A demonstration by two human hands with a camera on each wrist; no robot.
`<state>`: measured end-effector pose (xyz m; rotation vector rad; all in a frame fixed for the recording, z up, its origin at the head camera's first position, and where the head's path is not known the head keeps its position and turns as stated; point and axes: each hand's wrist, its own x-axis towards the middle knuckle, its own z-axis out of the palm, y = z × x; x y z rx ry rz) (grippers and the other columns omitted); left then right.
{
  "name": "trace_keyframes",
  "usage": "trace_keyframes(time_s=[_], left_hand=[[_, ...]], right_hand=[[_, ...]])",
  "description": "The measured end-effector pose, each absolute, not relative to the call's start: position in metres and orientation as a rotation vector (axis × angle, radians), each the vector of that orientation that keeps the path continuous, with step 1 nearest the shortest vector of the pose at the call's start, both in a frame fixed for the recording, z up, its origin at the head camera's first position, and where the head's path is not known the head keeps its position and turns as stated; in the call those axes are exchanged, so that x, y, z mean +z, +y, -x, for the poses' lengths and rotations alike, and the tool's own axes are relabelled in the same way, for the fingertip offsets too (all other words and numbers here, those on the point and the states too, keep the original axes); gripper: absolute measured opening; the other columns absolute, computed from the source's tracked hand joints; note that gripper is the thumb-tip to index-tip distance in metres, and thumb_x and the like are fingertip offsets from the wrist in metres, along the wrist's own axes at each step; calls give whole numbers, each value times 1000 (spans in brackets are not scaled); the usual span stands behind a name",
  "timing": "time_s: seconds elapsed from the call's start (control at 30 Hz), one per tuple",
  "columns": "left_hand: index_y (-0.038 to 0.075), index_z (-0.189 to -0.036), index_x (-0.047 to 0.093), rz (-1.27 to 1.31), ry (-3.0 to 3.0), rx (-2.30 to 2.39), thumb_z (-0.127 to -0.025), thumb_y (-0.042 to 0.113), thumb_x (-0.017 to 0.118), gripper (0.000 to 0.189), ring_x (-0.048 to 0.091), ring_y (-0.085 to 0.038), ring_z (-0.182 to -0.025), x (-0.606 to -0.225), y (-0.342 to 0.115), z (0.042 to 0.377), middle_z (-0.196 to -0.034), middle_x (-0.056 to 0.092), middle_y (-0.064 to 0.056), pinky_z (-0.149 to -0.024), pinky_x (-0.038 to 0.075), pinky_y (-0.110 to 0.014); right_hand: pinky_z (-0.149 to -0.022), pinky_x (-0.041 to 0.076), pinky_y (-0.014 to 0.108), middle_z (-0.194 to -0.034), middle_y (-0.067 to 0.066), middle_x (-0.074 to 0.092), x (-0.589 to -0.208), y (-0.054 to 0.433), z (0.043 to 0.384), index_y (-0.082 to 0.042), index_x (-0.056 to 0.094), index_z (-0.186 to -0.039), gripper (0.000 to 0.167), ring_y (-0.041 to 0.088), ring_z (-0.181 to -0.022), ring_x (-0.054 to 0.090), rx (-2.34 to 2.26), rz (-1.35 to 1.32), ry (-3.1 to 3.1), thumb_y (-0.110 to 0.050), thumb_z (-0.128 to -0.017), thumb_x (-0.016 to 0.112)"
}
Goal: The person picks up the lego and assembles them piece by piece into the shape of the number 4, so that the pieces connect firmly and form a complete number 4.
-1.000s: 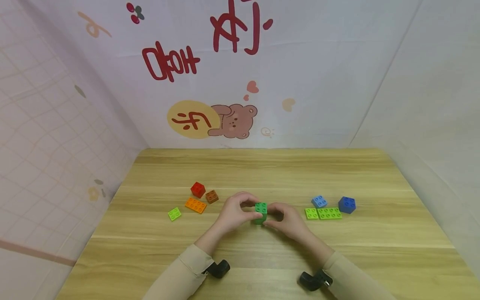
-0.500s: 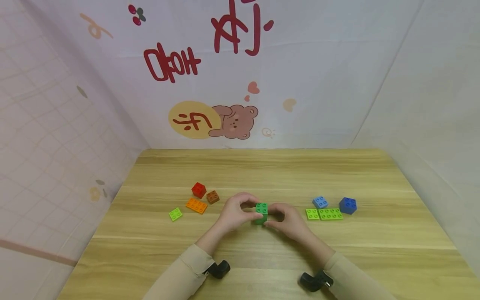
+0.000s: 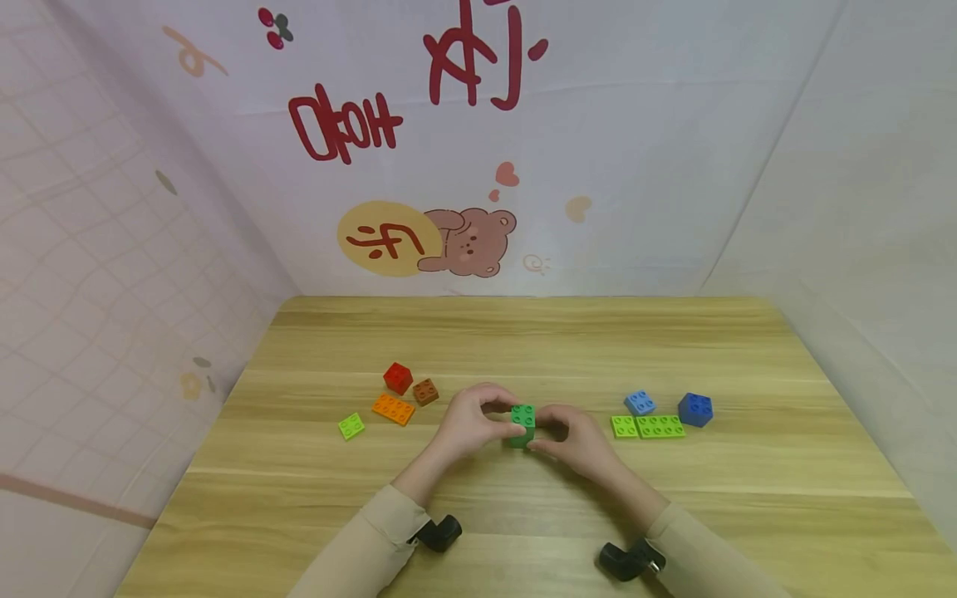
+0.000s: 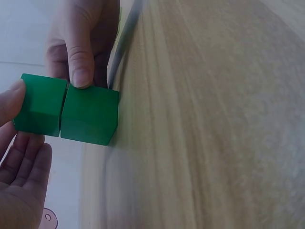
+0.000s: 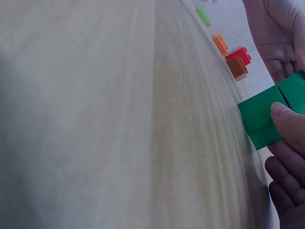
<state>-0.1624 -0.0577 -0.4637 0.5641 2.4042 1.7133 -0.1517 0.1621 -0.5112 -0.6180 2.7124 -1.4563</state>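
Two green toy building bricks stand one on top of the other at the middle of the table. My left hand [image 3: 471, 423] pinches the upper green brick [image 4: 40, 105] between thumb and fingers. Lower down, my right hand [image 3: 576, 440] holds the lower green brick [image 4: 90, 114], its thumb pressed on the near face. A thin dark line shows between the two bricks in the left wrist view. The lower brick's base is right at the tabletop in the right wrist view. Studs show on the upper brick's top in the head view.
Left on the wooden table [image 3: 523, 332] lie a red brick [image 3: 398, 378], a brown brick [image 3: 425, 391], an orange plate [image 3: 393, 409] and a lime plate [image 3: 351, 426]. To the right are a light blue brick [image 3: 640, 403], a dark blue brick [image 3: 695, 409] and two lime plates [image 3: 661, 427].
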Motion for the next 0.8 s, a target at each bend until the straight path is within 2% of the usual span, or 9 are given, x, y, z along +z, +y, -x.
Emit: trace_keyframes(time_s=[0.2, 0.33, 0.63, 0.8], left_hand=[[11, -98, 77, -561, 2415, 1693, -75, 11, 88, 26, 65, -17, -96, -461, -58, 164, -99, 69, 3, -90, 54, -44], [11, -98, 77, -561, 2427, 1667, -74, 13, 88, 27, 66, -23, -97, -459, -57, 164, -98, 70, 3, -89, 54, -46], [12, -98, 77, -552, 2413, 1695, -74, 10, 88, 27, 66, -16, -96, -463, -57, 163, -99, 69, 4, -90, 54, -41], [12, -98, 77, -538, 2408, 1710, -74, 10, 88, 27, 67, -17, -95, -464, -57, 163, -99, 70, 3, -88, 55, -41]], right_hand=[[-98, 47, 45, -104, -10, 71, -509, 162, 151, -18, 74, -106, 30, 17, -106, 64, -1448, 631, 2722, -21, -79, 86], [-98, 47, 45, -104, -11, 71, -509, 162, 151, -18, 74, -106, 30, 17, -106, 64, -1448, 633, 2721, -21, -78, 86], [-97, 47, 45, -103, -12, 71, -510, 162, 152, -19, 74, -106, 30, 16, -105, 64, -1465, 637, 2708, -21, -78, 86], [-97, 47, 45, -103, -12, 71, -511, 162, 152, -19, 74, -106, 30, 16, -105, 64, -1459, 645, 2716, -21, -79, 86]])
